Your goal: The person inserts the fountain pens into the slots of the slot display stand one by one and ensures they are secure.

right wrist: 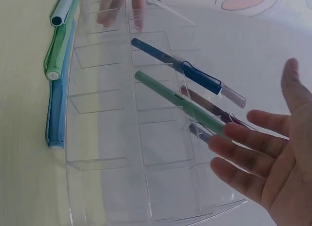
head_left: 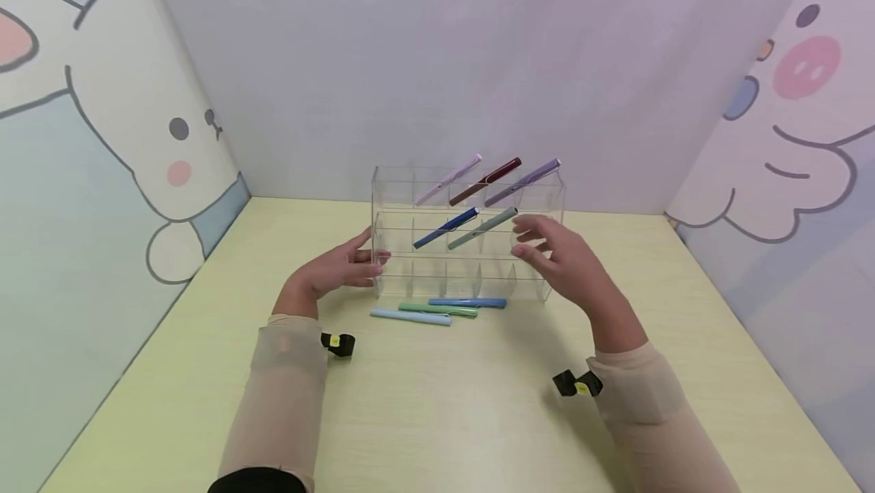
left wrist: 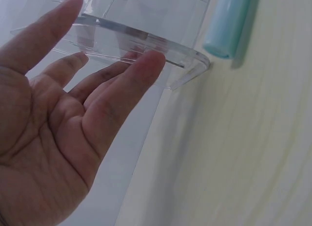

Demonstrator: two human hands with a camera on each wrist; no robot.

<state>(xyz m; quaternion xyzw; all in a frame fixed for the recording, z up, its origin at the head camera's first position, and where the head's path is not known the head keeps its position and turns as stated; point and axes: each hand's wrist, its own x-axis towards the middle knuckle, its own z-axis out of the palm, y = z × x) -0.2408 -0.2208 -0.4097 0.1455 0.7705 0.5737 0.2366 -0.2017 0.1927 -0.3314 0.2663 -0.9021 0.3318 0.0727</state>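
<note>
A clear acrylic pen rack [head_left: 431,276] with tiered compartments stands on the table. My left hand [head_left: 335,269] rests against its left side, fingers extended and thumb apart. My right hand [head_left: 563,261] is at the rack's right side, fingers loosely spread and holding nothing; its fingertips are near the cap end of a grey-green pen [head_left: 482,228]. Beside that pen, a dark blue pen [head_left: 446,228] leans in the middle tier. In the top tier lean a lilac pen [head_left: 449,179], a maroon pen [head_left: 485,181] and a purple pen [head_left: 522,181].
In front of the rack, a light blue pen [head_left: 410,317], a green pen [head_left: 437,311] and a blue pen [head_left: 468,302] lie on the pale wooden table [head_left: 437,402]. A plain wall [head_left: 437,60] rises behind, with cartoon-printed panels at left and right.
</note>
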